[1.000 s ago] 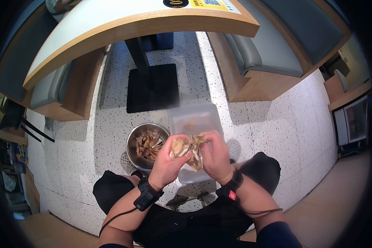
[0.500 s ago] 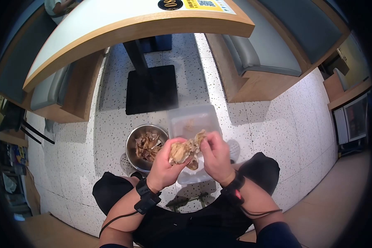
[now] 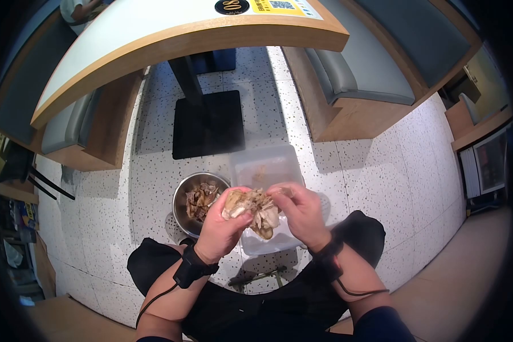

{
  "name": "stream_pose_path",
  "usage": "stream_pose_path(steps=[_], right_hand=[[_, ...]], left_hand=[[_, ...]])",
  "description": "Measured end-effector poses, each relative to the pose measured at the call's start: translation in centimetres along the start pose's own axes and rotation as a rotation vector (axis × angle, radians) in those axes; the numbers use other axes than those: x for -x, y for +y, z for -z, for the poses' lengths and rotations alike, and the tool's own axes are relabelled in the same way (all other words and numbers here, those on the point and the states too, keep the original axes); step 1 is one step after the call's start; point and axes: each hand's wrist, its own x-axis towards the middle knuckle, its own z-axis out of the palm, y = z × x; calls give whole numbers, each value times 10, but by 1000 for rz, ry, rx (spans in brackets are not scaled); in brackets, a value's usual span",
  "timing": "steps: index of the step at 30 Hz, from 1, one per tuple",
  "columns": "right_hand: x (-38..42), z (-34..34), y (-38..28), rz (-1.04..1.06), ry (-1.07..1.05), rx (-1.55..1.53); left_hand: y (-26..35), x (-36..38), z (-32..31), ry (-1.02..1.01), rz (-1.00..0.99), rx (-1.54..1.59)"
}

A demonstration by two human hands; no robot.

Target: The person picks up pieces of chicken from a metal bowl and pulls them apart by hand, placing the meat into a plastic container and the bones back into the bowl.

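Observation:
A torn lump of pale brown cooked chicken (image 3: 257,210), its ragged fibres showing, is gripped in my left hand (image 3: 215,232) with the thumb across its front. At its right side, my right hand (image 3: 303,214) has thumb and fingers pinched on a thin shred of the meat. Below both hands, on the floor, stands a translucent plastic tub (image 3: 279,153) with a few small brown bits on its bottom. To the left sits a steel bowl (image 3: 177,210) holding several darker brown pieces (image 3: 199,199).
A white table with a wooden edge (image 3: 211,39) juts out ahead, on a black base plate (image 3: 208,128). Padded benches (image 3: 376,68) flank it. My knees frame the tub and bowl, and a low green-legged stool (image 3: 262,277) shows beneath me. Another person's arm (image 3: 88,10) appears at the top left.
My right hand has drawn slightly right and down, with a thin shred between its fingers. The chicken in my left hand has turned and now shows more pale, torn flesh.

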Motion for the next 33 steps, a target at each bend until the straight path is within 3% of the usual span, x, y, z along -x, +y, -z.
stream_pose_path(steps=[2,6,8,12,18,23,33], right_hand=[[0,1,-5,-206,-13,-169],[-3,-1,-4,-343,50,-241],[-5,3,0,-479,16,-361],[-8,9,-5,-510,-25,-366],[-12,18,-10,-465,-156,-204],[-15,23,-15,-614,-332,-216],[-16,22,-16,-650,-358,-265]], left_hand=[[0,1,1,-52,18,9],[5,2,-1,-57,21,-128],[11,3,-1,-60,10,-485],[21,6,-6,-131,-33,-636],[30,4,-5,-328,-294,-1020],[35,7,-8,-516,-488,-1179],[30,14,-14,-568,-788,-1462]])
